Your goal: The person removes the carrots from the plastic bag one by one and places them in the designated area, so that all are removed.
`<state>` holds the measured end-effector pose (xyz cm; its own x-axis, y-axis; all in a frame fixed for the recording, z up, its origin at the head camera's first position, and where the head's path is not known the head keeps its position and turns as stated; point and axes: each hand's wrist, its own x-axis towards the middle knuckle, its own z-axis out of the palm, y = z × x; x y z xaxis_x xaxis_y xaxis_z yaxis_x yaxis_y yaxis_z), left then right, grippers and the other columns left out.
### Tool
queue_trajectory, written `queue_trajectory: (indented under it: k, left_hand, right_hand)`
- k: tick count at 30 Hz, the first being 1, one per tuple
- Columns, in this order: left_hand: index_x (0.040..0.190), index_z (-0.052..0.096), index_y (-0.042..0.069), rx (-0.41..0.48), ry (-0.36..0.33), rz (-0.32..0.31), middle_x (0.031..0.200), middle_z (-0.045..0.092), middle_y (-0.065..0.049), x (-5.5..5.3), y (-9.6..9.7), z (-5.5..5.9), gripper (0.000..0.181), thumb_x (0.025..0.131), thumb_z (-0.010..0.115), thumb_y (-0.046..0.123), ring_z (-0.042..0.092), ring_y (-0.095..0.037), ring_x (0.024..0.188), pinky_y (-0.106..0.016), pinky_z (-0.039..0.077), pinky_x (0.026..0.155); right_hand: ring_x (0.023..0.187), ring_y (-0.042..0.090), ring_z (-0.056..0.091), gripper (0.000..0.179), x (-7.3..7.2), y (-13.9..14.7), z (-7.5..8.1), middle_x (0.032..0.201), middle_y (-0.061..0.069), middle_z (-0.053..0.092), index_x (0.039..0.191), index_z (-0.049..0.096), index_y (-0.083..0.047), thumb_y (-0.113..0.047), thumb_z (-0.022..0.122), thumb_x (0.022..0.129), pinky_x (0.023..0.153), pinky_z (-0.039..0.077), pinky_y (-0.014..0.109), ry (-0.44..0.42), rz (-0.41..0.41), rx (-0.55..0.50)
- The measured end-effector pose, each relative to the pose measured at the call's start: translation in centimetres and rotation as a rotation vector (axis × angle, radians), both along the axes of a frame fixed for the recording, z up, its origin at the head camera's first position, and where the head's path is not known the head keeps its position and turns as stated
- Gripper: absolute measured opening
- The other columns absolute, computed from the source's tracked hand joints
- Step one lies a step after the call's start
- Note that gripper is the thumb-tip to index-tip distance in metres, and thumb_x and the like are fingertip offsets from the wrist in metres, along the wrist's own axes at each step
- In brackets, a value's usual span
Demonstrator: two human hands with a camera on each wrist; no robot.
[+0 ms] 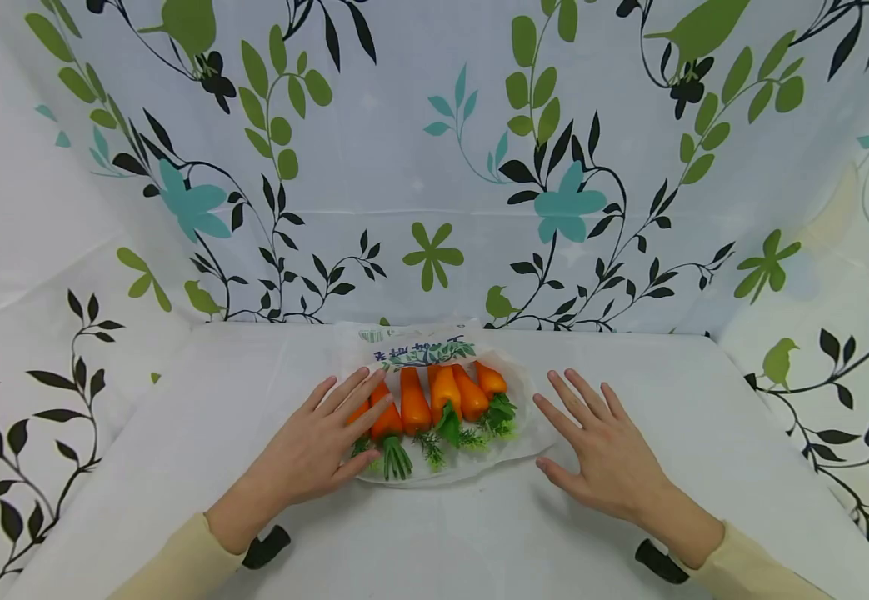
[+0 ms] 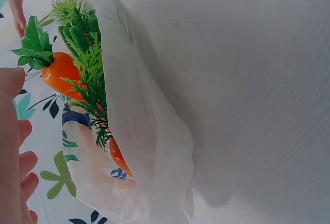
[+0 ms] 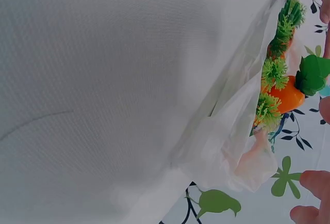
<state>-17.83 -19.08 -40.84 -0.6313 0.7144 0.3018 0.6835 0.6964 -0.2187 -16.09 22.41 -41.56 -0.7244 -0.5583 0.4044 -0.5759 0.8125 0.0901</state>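
Several toy-like orange carrots [image 1: 415, 400] with green leafy tops lie side by side on a thin white plastic bag [image 1: 530, 429] with printed lettering, in the middle of the table. My left hand [image 1: 314, 450] is spread over the left end of the row, its fingers straight and partly hiding the carrots there. It grips nothing; whether it touches them I cannot tell. To the right of the bag, my right hand [image 1: 606, 458] is spread with nothing in it. In the left wrist view, one carrot [image 2: 61, 74] shows above the crumpled bag edge [image 2: 136, 116].
The white table [image 1: 471, 542] carries the bag near its far edge. Behind it hangs a white cloth [image 1: 404, 150] printed with leaves, flowers and birds. A black strap [image 1: 267, 547] shows under the left wrist, another strap [image 1: 661, 562] under the right.
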Motion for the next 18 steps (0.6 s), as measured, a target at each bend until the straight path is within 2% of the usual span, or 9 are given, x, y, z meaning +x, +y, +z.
queue_trajectory:
  k: [3, 8, 13, 18]
  left_hand:
    - [0.153, 0.04, 0.015, 0.015, 0.002, -0.015, 0.165, 0.018, -0.009, 0.0, -0.1, -0.1, 0.068, 0.098, 0.052, 0.052, 0.011, -0.029, 0.151, -0.054, 0.016, 0.116]
    - [0.148, 0.049, 0.014, 0.054, -0.012, -0.049, 0.162, 0.026, -0.008, 0.1, -0.4, -0.3, 0.063, 0.096, 0.06, 0.045, 0.018, -0.03, 0.149, -0.053, 0.019, 0.115]
    - [0.146, 0.052, 0.013, 0.134, -0.045, -0.064, 0.158, 0.035, -0.008, 0.1, -1.0, -0.5, 0.059, 0.094, 0.064, 0.04, 0.028, -0.031, 0.145, -0.055, 0.024, 0.113]
    - [0.142, 0.056, 0.013, 0.269, -0.102, -0.037, 0.153, 0.043, -0.008, 0.0, -1.8, -0.9, 0.053, 0.093, 0.067, 0.031, 0.037, -0.029, 0.14, -0.058, 0.029, 0.11]
  right_hand:
    - [0.149, 0.033, 0.015, 0.075, 0.0, 0.0, -0.1, 0.164, 0.008, 0.021, 0.152, 0.043, -0.018, -0.059, 0.056, 0.091, 0.117, 0.005, 0.054, -0.004, -0.002, -0.009]
    - [0.148, 0.033, 0.022, 0.073, 0.1, 0.0, -0.2, 0.162, 0.009, 0.025, 0.151, 0.045, -0.016, -0.055, 0.058, 0.091, 0.11, 0.026, 0.059, 0.001, 0.006, -0.033]
    - [0.145, 0.034, 0.028, 0.071, 0.1, -0.1, -0.2, 0.16, 0.012, 0.031, 0.148, 0.049, -0.013, -0.049, 0.062, 0.089, 0.109, 0.031, 0.055, 0.0, 0.011, -0.063]
    - [0.142, 0.033, 0.034, 0.068, -0.1, -0.4, -0.2, 0.156, 0.013, 0.038, 0.146, 0.051, -0.013, -0.044, 0.068, 0.088, 0.107, 0.036, 0.052, -0.031, -0.016, -0.124]
